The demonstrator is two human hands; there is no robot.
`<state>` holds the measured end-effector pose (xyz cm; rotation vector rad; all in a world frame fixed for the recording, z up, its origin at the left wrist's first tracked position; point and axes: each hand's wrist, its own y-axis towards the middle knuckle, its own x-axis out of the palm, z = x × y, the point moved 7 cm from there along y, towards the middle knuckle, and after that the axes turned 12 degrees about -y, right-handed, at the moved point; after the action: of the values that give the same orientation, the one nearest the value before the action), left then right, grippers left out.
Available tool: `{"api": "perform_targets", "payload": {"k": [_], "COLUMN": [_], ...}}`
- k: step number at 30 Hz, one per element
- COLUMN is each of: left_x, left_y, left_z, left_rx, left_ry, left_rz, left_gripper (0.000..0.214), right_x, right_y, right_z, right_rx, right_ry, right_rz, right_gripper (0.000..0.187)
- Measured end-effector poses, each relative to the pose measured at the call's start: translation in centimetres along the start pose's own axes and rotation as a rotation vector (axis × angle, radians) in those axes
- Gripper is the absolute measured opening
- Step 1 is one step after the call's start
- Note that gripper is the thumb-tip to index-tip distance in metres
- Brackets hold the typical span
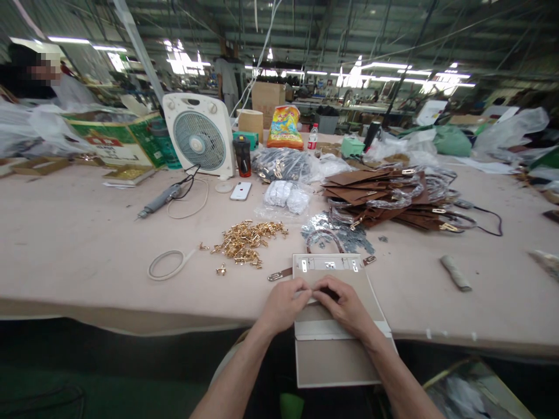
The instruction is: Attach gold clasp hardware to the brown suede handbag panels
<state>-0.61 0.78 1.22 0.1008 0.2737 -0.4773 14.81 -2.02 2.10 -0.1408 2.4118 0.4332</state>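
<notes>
Desk [65, 244]: we see a pale, wide top that carries everything below.
Carton [116, 142]: green-printed, at the far left, tilted open.
Power tool [159, 201]: grey, lying flat with its cable curling toward the fan.
White loop [168, 265]: a thin ring lying flat, just left of the gold fittings.
Fan [198, 137]: a white box fan standing upright at the back.
Phone [241, 190]: white, lying flat in front of the fan.
Gold fittings [247, 238]: a loose heap of small metal parts, near our left hand.
Left hand [283, 302]: fingers bent down onto the beige panel, tips meeting the right hand's; we cannot tell whether they pinch anything.
Beige panel [336, 355]: flat at the desk's near edge, overhanging toward us, with metal fittings along its far edge.
Right hand [345, 305]: fingers curled on the panel, tips against the left's; we cannot tell its grip.
Brown pieces [384, 195]: a stack in clear wrap, beyond the panel.
Roll [455, 272]: small, grey, lying well apart to the right.
</notes>
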Motion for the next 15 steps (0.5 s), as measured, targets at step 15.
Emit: {"api": "perform_targets", "payload": {"k": [15], "left_x": [0.01], "left_y": [0.04], "left_z": [0.1], "left_rx": [-0.004], "left_ry": [-0.013], "left_rz": [-0.018], "left_gripper": [0.024], "right_x": [0.06], "right_y": [0.02], "right_z": [-0.28], "right_rx": [-0.018], "right_ry": [-0.024], "right_rz": [-0.013], "right_gripper": [0.015]}}
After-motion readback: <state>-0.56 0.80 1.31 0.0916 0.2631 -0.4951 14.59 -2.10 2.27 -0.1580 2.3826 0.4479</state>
